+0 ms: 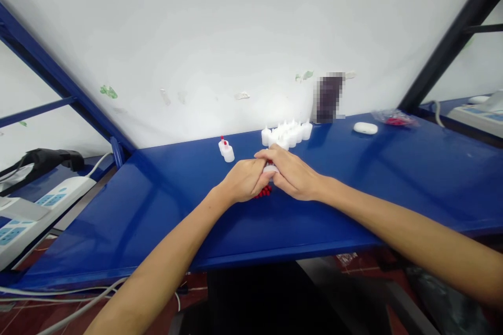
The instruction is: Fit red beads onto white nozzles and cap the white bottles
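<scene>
My left hand (pixel 247 179) and my right hand (pixel 294 171) meet above the middle of the blue table, fingers closed around one small white squeeze bottle (pixel 270 169). Most of that bottle is covered by my fingers, and its tip is hidden. Just below my hands lie several small red caps (pixel 264 191), partly covered by my left hand. Behind my right hand stand several white bottles (pixel 291 135) with bare pointed tips, grouped together. To the left, two white bottles (pixel 227 152) stand upright with red tips on top.
The blue table (pixel 165 209) runs along a white wall. At its back right are a pixelated dark upright object (pixel 329 98), a white oval case (pixel 365 128) and a clear plastic bag (pixel 395 119) with red contents. Power strips (pixel 51 201) lie at the far left, beyond the blue frame.
</scene>
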The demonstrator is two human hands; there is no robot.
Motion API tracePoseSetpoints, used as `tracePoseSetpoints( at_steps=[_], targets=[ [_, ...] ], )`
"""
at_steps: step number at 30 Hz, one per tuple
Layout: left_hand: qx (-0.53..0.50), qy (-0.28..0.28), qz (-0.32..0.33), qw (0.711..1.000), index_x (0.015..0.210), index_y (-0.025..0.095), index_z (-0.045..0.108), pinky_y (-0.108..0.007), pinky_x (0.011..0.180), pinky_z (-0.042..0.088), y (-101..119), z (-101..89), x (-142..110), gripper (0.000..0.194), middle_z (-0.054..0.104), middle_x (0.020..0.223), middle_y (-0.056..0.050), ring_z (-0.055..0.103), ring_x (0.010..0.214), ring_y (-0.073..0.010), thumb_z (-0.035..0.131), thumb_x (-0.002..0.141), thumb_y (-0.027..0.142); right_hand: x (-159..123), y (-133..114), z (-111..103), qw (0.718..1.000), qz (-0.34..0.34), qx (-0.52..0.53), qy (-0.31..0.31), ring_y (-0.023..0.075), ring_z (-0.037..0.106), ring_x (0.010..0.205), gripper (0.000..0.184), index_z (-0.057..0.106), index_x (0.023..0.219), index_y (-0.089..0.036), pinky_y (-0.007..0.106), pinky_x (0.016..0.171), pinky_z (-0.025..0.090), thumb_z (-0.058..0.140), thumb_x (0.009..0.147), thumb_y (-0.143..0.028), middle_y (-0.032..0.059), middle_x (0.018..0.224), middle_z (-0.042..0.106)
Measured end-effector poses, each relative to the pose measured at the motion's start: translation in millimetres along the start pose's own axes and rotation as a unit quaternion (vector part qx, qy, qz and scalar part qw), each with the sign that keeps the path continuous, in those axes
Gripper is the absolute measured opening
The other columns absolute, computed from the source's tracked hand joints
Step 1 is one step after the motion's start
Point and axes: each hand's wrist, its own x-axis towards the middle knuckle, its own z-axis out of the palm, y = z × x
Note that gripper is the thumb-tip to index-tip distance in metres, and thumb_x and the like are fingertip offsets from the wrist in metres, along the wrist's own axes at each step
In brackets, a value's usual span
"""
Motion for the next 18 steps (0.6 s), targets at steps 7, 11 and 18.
tracePoseSetpoints(
  at_steps=[7,11,18],
  targets=[
    [-0.014,0.002,-0.152,0.988,0.097,0.018,0.049,-0.028,0.057,0.034,-30.3,-27.7,-5.9,0.047,0.056,0.071,-0.001,0.048,0.058,-0.0156,0.040,0.093,0.064,-1.3,1.7,-2.1,0.995,0.090,-0.034,-0.028,0.0205,0.059,0.079,0.039,0.042,0.136,-0.019,0.037,0.074,0.051,0.043,0.098,-0.032,0.0075,0.097,0.061],
    [0.066,-0.104,-0.218,0.968,0.079,0.019,0.052,-0.028,0.057,0.029,-46.3,-36.5,-13.2,0.050,0.055,0.064,-0.002,0.050,0.058,-0.0177,0.051,0.086,0.069,-2.8,2.6,-0.7,0.978,0.165,-0.110,-0.058,0.0164,0.058,0.071,0.035,0.051,0.128,-0.020,0.034,0.066,0.049,0.046,0.096,-0.031,0.0118,0.118,0.053],
    [0.093,-0.231,-0.270,0.930,0.109,0.020,0.049,-0.033,0.066,0.041,-51.0,-33.8,-19.1,0.040,0.067,0.091,-0.010,0.065,0.079,-0.0290,0.047,0.092,0.056,-1.6,0.6,2.5,0.952,0.240,-0.152,-0.109,0.0109,0.054,0.057,0.033,0.055,0.123,-0.021,0.034,0.061,0.049,0.047,0.093,-0.033,0.0113,0.128,0.050]
  ],
)
